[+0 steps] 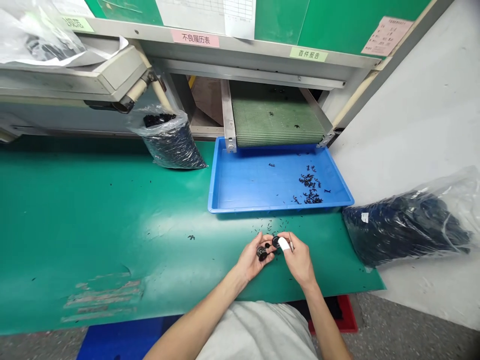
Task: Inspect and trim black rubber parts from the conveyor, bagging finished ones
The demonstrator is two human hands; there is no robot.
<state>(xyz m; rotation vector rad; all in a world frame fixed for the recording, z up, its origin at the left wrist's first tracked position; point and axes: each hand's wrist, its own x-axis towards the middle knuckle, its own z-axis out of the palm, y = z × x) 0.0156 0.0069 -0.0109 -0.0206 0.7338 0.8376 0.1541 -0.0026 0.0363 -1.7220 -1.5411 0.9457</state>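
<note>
Cupping black round parts (262,253) in the left hand (250,257). Apparently pinching a black disc (275,242) just beside them, with the right hand's (299,256) thumb and finger.

We're at a factory workstation: a ribbed green conveyor belt (277,117) ends over a blue plastic tray (243,187) of small black parts (309,182), on a worn green bench mat (112,220). We see printed Chinese labels (195,38) along the metal frame and bulk plastic bags (170,142) of dark pieces.

open green mat (93,225) left, blue tray (247,185) ahead
</note>
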